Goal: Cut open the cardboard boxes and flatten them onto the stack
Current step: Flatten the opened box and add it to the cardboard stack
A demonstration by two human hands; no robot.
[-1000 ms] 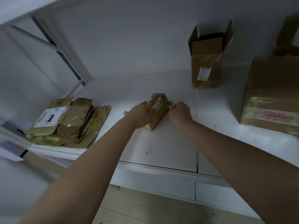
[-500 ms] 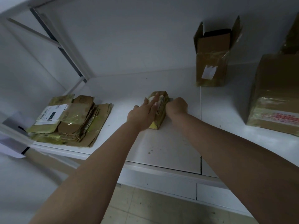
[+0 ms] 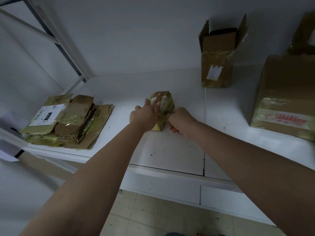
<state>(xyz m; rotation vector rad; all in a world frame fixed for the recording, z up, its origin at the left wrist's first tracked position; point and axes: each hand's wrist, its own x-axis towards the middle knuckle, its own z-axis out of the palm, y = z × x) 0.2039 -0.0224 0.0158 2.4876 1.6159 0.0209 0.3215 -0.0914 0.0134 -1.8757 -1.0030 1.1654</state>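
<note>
Left of small box (image 3: 164,106): flattened stack (image 3: 68,121); right: 2 boxes (image 3: 217,65).

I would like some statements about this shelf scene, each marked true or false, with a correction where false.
1. The left hand lies with straight fingers on the small box. True.
2. The stack of flattened cardboard lies to the right of the small box. False: it lies to the left, near the shelf's front edge.
3. The tall box at the back has its top flaps open. True.
4. The right hand is far from the small box. False: it is curled tight against the box's right side, around something with a red part.
5. The large box stands on the floor. False: it stands on the white shelf.
</note>
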